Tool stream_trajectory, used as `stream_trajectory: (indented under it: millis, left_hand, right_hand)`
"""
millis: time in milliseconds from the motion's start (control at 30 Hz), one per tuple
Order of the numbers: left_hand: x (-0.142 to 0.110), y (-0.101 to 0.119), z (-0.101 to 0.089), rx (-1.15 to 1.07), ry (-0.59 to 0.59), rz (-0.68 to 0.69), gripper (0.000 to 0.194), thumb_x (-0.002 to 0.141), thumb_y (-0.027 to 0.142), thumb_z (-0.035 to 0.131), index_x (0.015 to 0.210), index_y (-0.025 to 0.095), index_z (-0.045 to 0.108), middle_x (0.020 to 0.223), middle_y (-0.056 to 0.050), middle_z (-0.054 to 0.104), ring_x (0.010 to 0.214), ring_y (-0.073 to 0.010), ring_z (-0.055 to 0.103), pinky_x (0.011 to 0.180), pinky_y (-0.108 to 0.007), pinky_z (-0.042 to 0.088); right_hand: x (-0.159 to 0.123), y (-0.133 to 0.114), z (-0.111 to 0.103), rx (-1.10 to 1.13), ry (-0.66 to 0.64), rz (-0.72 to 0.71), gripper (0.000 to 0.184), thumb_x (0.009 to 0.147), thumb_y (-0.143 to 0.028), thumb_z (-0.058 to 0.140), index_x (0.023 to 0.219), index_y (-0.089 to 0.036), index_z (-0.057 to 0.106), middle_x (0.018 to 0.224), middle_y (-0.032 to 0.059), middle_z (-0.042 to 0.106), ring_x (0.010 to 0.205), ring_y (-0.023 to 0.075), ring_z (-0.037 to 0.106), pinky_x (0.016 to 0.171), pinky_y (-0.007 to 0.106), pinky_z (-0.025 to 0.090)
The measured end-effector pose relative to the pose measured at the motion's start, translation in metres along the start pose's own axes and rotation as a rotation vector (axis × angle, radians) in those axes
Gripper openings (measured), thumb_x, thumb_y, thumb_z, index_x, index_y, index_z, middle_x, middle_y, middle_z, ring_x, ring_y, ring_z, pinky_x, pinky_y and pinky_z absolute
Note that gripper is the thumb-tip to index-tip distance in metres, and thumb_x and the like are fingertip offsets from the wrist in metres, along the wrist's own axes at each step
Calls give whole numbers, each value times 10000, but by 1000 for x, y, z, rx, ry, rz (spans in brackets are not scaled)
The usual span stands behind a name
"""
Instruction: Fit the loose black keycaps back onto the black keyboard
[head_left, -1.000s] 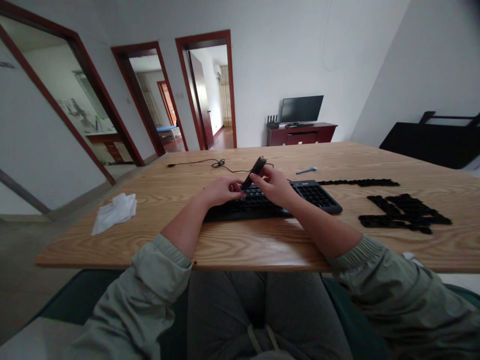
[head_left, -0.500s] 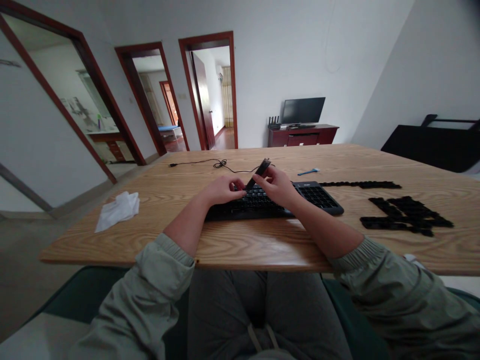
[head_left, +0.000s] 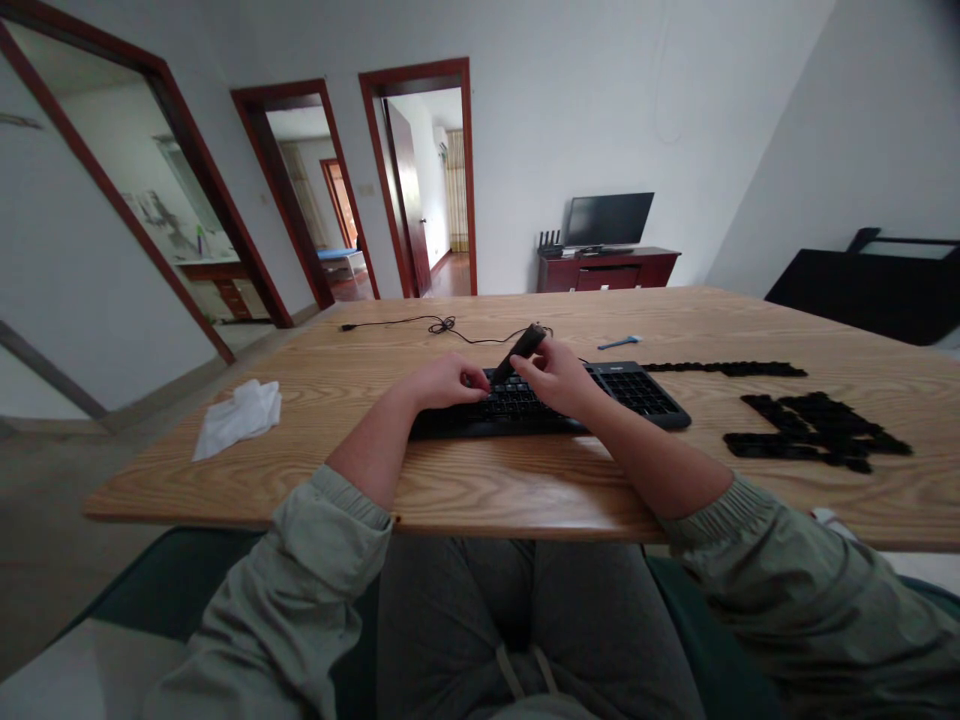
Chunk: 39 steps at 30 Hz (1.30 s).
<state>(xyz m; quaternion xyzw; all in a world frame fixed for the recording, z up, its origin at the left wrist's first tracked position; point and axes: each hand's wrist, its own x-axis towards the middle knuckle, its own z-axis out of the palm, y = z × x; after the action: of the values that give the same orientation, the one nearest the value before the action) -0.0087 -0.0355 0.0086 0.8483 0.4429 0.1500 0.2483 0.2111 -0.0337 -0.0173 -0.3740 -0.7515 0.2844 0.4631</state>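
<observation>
From the head view, a dark oblong piece (head_left: 523,350) hangs just above the black keyboard (head_left: 645,393), its long axis slanting up and away to the right. The right hand (head_left: 556,376) is nearer, its fingers (head_left: 537,346) pinched narrowly around the piece. The left hand (head_left: 444,382) curls beside the lower end; contact is hard to tell. Matte black key-like pieces (head_left: 814,435) lie right of the keyboard, a crumpled white tissue (head_left: 238,420) left of it, both on a grained wooden table (head_left: 375,490).

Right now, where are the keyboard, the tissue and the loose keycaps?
Keyboard (head_left: 637,392), head view, on its number pad.
Tissue (head_left: 238,420), head view, on the middle of the crumpled sheet.
Keycaps (head_left: 810,437), head view, on the middle of the pile.
</observation>
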Motion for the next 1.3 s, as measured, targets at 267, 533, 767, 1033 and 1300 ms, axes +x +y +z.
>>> stream_trajectory:
  millis: [267, 533, 767, 1033, 1300]
  left_hand:
    - [0, 0, 0, -3, 8, 11, 154, 753, 239, 687, 867, 219, 789, 709, 15, 718, 627, -121, 590, 655, -245, 450]
    - [0, 1, 0, 104, -17, 23, 181, 756, 213, 690, 902, 219, 798, 858, -17, 744, 770, -150, 635, 718, -248, 460]
    - [0, 6, -1, 177, 19, 70, 180, 772, 180, 670, 899, 210, 795, 874, -19, 723, 794, -143, 629, 742, -239, 465]
    - [-1, 9, -1, 231, -23, 41, 196, 802, 181, 661, 953, 189, 786, 897, -18, 732, 799, -128, 634, 740, -219, 469]
    - [0, 6, 3, 239, -11, 93, 176, 829, 212, 663, 954, 213, 788, 910, -19, 735, 826, -134, 651, 771, -228, 487]
  right_hand:
    - [0, -2, -1, -49, 33, 14, 223, 834, -399, 583, 762, -188, 577, 703, 42, 634, 608, 159, 543, 545, 290, 400]
    - [-2, -5, -1, -67, 8, 49, 199, 799, -374, 597, 787, -176, 592, 709, 36, 633, 580, 139, 507, 524, 275, 377]
    - [-4, -5, -2, -26, 15, 49, 202, 778, -374, 596, 791, -173, 575, 677, 17, 593, 552, 125, 487, 495, 260, 344]
    - [-3, -2, -1, -50, 13, 42, 176, 761, -331, 577, 784, -157, 575, 659, 2, 573, 545, 107, 471, 494, 240, 333]
    - [-6, -2, -5, -55, 15, 72, 200, 761, -326, 571, 805, -138, 622, 706, 21, 613, 594, 119, 498, 539, 244, 369]
